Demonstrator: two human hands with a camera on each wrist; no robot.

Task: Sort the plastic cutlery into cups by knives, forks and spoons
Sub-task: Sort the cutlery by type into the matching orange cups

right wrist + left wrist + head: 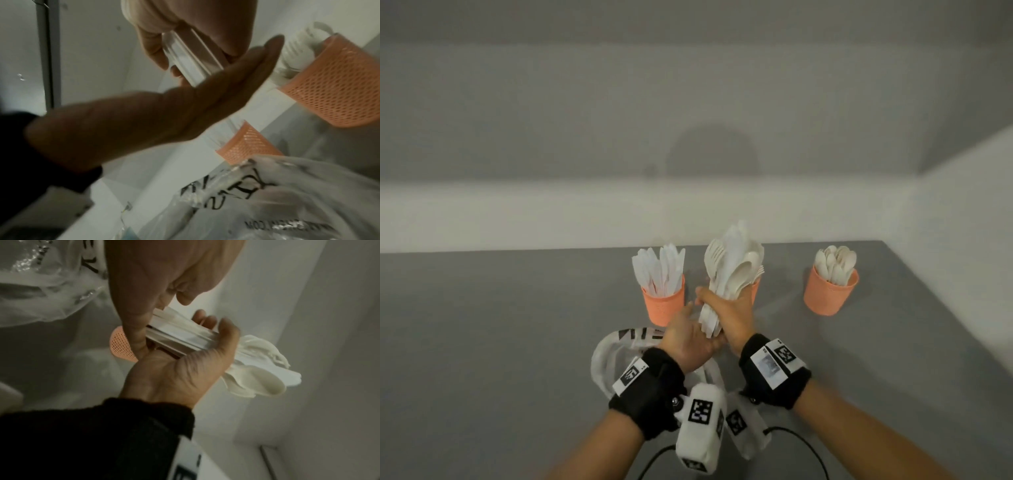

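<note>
My right hand grips a thick bundle of mixed white plastic cutlery by the handles and holds it upright above the table. My left hand is flat and open, its palm against the handle ends. In the left wrist view the right hand wraps the bundle, spoon bowls showing. Three orange mesh cups stand behind. The left cup holds knives and the right cup holds spoons. The bundle mostly hides the middle cup.
A crumpled clear plastic bag with black print lies on the grey table just under my wrists. A white wall runs along the table's far edge and right side. Black cables trail near the front edge.
</note>
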